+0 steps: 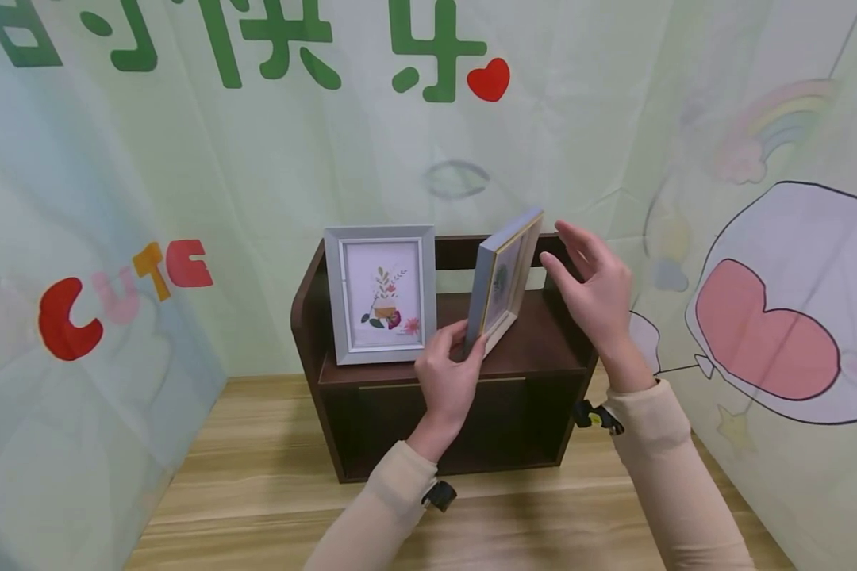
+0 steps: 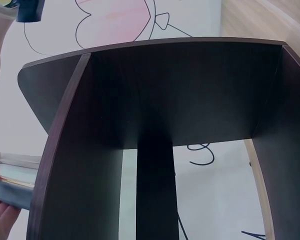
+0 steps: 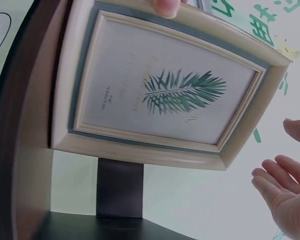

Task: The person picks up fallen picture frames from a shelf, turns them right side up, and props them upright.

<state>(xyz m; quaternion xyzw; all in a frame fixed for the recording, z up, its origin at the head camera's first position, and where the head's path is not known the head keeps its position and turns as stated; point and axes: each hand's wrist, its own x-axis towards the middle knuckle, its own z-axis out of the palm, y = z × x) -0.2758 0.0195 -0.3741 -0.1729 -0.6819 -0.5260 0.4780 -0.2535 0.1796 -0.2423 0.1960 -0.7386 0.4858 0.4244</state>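
Observation:
My left hand (image 1: 451,381) pinches the lower near edge of a picture frame (image 1: 480,293) between thumb and fingers. That frame stands edge-on to the head view, at the right half of the top shelf. In the right wrist view, the cream picture frame (image 3: 157,82) shows a green feather-like leaf print, with the left thumb on its border. To its right my right hand (image 1: 598,293) is raised with fingers apart, touching nothing. A grey-blue picture frame (image 1: 382,353) with a flower print stands upright at the left of the shelf, facing me.
The dark brown shelf unit (image 1: 543,349) has raised sides, a back rail and a lower compartment (image 2: 190,90). It stands on a wood-grain surface (image 1: 257,476). Printed cloth (image 1: 257,174) hangs behind and on both sides.

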